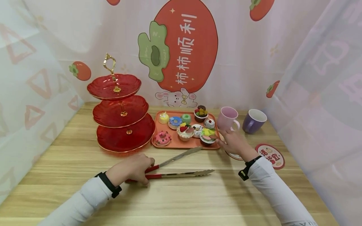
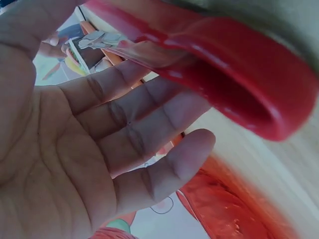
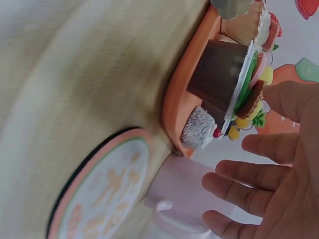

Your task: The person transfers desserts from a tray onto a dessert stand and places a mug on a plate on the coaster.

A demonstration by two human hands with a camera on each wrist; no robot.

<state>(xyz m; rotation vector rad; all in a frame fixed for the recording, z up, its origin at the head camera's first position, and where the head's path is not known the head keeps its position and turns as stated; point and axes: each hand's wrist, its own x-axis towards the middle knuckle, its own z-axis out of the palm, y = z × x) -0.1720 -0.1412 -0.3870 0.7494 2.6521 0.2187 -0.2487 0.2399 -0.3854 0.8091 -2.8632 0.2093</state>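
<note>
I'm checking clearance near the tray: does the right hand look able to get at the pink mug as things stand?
Probably yes. The right hand is open beside the orange tray, and the pink mug stands just beyond its fingers with nothing between them.

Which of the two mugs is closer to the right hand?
The pink mug, just beyond the right hand; the purple mug stands farther right.

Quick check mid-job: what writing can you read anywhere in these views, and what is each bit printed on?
"柿柿顺利": white characters running down the big red persimmon picture on the backdrop.
"z": small letter on that persimmon's green leaf.
Round coaster by the right hand: red characters, too small to read.
Coaster under that hand: printing blurred, unreadable.
</note>
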